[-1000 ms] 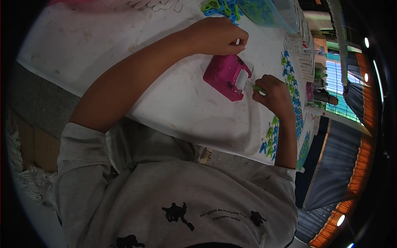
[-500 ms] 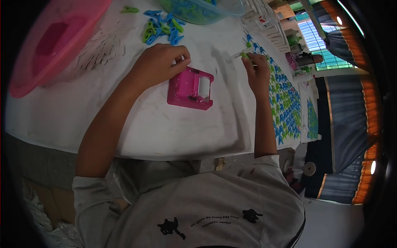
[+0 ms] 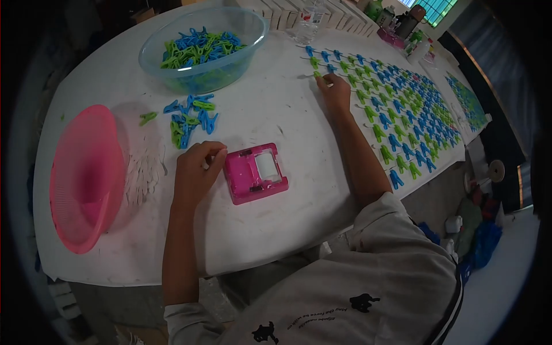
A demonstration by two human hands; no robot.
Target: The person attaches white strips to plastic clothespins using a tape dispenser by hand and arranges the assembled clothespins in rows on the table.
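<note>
Dispenser (image 3: 244, 178), pink with a white roll (image 3: 266, 165), sits on the bench (image 3: 230, 247); take it as the centre of a clock, 12 at the top of the view. At 9 o'clock is the left hand (image 3: 196, 168), fingers curled and tips close together, just beside the dispenser's 10 o'clock corner; the view is too dim to tell for certain whether they touch it or pinch anything. Between 1 and 2, the right hand (image 3: 336, 95) has a narrow pinch on a green clip (image 3: 317, 75), at the 10 o'clock edge of the clip rows (image 3: 397, 123). These rows, blue and green, spread over the bench at 2. A loose pile (image 3: 190, 123) of blue and green clips lies between 10 and 11, with a lone clip (image 3: 148, 118) near it at 10. At 11, a blue bowl (image 3: 241, 63) holds more clips. A pink basket (image 3: 119, 178) is at 9, beyond the left hand. Towards 1, a bottle (image 3: 309, 23) stands by white boxes (image 3: 279, 14).
</note>
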